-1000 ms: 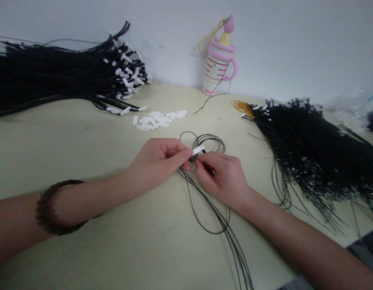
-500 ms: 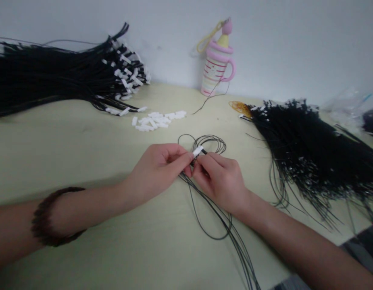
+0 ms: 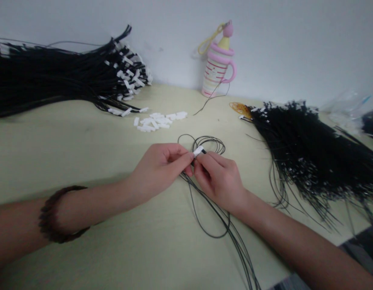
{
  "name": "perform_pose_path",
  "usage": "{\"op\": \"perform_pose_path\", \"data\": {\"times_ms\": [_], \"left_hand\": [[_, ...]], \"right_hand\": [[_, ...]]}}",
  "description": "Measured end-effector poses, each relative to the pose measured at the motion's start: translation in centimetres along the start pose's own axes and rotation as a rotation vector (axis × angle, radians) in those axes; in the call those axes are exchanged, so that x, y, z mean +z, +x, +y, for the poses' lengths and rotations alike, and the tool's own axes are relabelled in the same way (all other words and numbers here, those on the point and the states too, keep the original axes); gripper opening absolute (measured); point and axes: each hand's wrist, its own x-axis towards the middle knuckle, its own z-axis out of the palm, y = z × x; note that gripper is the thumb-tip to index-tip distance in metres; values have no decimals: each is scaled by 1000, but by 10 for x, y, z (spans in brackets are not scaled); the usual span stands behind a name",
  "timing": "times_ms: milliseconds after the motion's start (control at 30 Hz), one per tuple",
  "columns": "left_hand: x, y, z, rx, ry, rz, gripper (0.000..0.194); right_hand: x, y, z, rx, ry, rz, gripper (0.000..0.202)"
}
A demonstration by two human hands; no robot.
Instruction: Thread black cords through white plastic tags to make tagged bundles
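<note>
My left hand (image 3: 162, 171) pinches a small white tag (image 3: 198, 151) between thumb and fingers, at the middle of the view. Close against it, my right hand (image 3: 221, 181) has its fingers closed on a black cord, whose dark end shows beside the tag. Thin black cords (image 3: 231, 233) run from beneath both hands down to the bottom edge, and their loops lie on the table just behind the fingers. Where the cord meets the tag is partly hidden by the fingertips.
A loose pile of white tags (image 3: 156, 121) lies behind my left hand. Black cords with white ends (image 3: 68, 76) are heaped at the back left, and another black bundle (image 3: 316, 149) lies at the right. A pink-and-white cup (image 3: 215, 72) stands by the wall (image 3: 289, 48).
The view has shifted slightly. Both hands keep nearly the same place and the same hold on the tag and cord.
</note>
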Motion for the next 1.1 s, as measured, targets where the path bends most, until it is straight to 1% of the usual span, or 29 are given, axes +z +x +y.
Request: {"op": "perform_pose_path", "data": {"times_ms": [100,167,233,267,300,367,400,433,467,500,533,600,667,733,800,833,867,933,1000,1033,1100], "left_hand": [[-2,3,-3,-29,-16,32,29],[-6,8,-6,-31,-53,66,28],[-13,15,-7,-9,-120,97,27],[-17,18,-6,4,-170,105,27],[-22,21,-4,22,-231,107,26],[-32,22,5,56,-355,84,23],[-37,20,11,85,-395,65,21],[-41,16,18,105,-401,26,19],[-45,11,25,128,-381,-24,19],[-48,5,32,159,-334,-103,19],[-50,-1,38,176,-243,-217,21],[-49,-13,46,251,-35,-365,17],[-43,-20,47,342,160,-496,15],[-35,-20,40,423,321,-575,15],[-29,-15,29,432,416,-579,14],[-27,-11,23,401,429,-568,15],[-25,-7,17,340,418,-566,16],[-24,2,7,182,357,-531,21],[-25,11,-1,33,293,-433,27],[-25,15,-4,-24,265,-369,29],[-25,20,-9,-92,198,-255,30]], "right_hand": [[-2,2,1,44,69,9,23],[-5,5,6,85,191,22,22],[-8,7,15,156,331,26,19],[-10,7,21,211,401,-3,17],[-11,8,28,271,476,-58,17],[-14,8,42,380,651,-213,17],[-15,8,48,425,744,-270,17],[-16,8,53,465,836,-299,16],[-17,8,56,498,931,-298,15],[-17,8,59,526,1027,-281,15],[-18,8,61,545,1124,-267,16],[-21,8,63,560,1309,-279,17],[-23,8,65,565,1435,-303,15],[-25,9,68,578,1489,-299,14],[-25,11,72,576,1462,-265,15],[-24,12,73,568,1393,-220,17],[-24,12,73,551,1283,-160,18],[-22,13,67,478,957,-1,23],[-22,11,55,341,609,130,26],[-22,10,46,267,479,162,25],[-23,8,27,148,336,151,21]]}}
